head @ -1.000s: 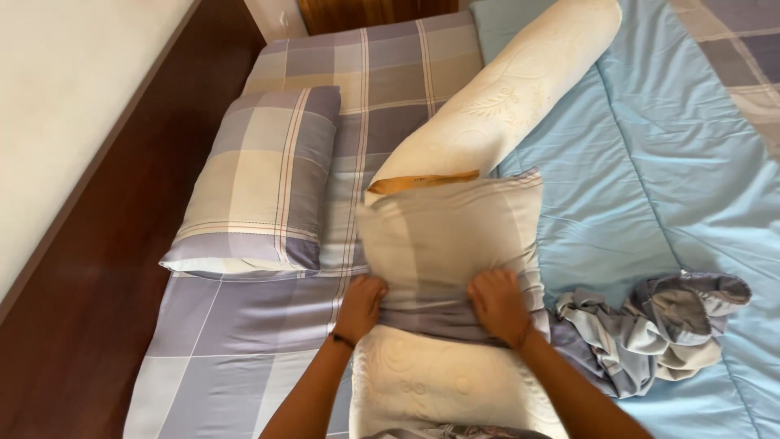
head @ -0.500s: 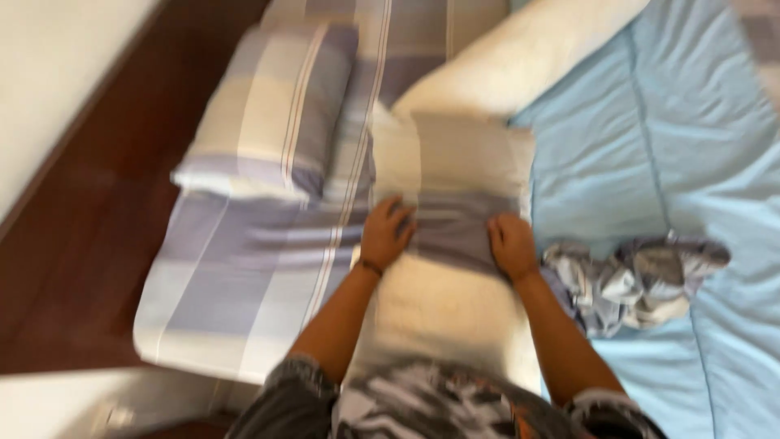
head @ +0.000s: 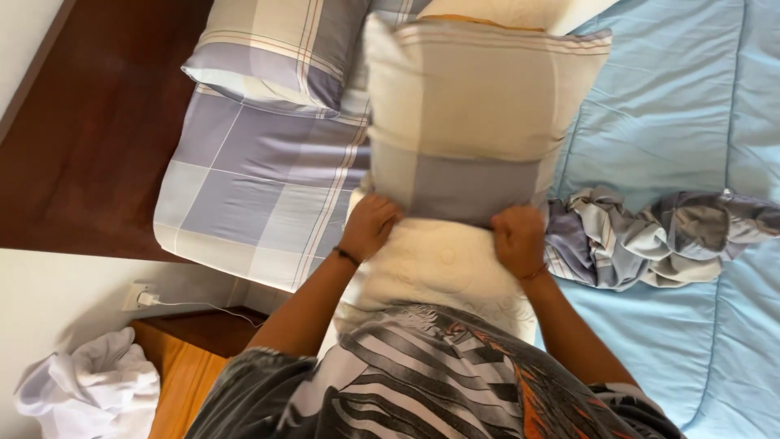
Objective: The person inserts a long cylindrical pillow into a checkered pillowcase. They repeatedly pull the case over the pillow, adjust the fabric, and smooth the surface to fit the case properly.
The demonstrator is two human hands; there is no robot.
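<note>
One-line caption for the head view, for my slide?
Both hands, left and right, grip a plaid pillowcase half-covering a cream pillow on the bed.

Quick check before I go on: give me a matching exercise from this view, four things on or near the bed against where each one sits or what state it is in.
Things:
1. checked pillowcase
2. crumpled cloth
3. second pillow
4. white cloth

Places or states:
A. bunched up on the blue sheet
B. on the wooden nightstand, lower left
C. gripped at its open edge by the left hand and right hand, partly over a white pillow
D. lying at the upper left of the bed, already covered

Pairs: 1-C, 2-A, 3-D, 4-B
</note>
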